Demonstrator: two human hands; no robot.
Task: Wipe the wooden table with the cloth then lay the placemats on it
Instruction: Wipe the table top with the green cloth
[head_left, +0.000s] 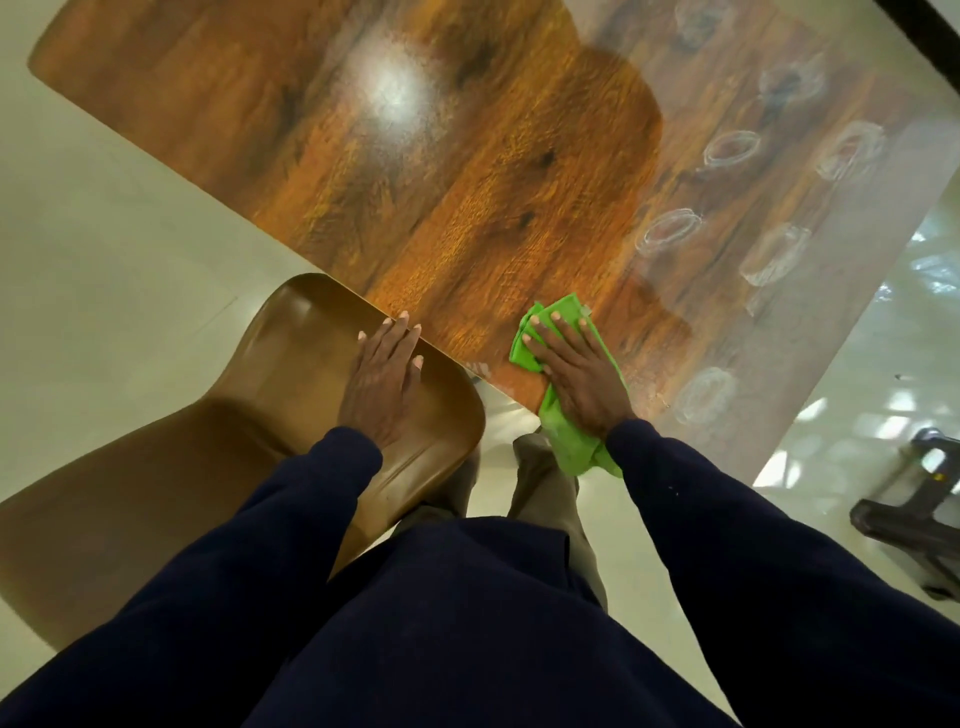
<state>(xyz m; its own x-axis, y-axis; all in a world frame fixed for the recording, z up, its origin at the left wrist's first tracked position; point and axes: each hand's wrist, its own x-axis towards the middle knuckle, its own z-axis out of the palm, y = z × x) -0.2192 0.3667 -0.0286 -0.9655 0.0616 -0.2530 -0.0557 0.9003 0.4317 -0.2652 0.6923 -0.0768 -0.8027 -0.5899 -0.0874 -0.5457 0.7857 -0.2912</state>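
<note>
The wooden table (415, 182) fills the upper half of the view, with a glossy brown grain top. A green cloth (563, 444) lies at the table's near edge and hangs partly over it. My right hand (576, 371) presses flat on the cloth with straight fingers. My left hand (382, 382) rests flat on the table's near edge, above the chair, fingers straight and holding nothing. White ring marks (670, 231) dot the right part of the tabletop, which looks hazy. No placemats are in view.
A brown moulded chair (182, 467) stands at the table's near edge on my left. A dark stand or stool base (914, 504) sits on the pale tiled floor at the right. My legs stand between chair and table.
</note>
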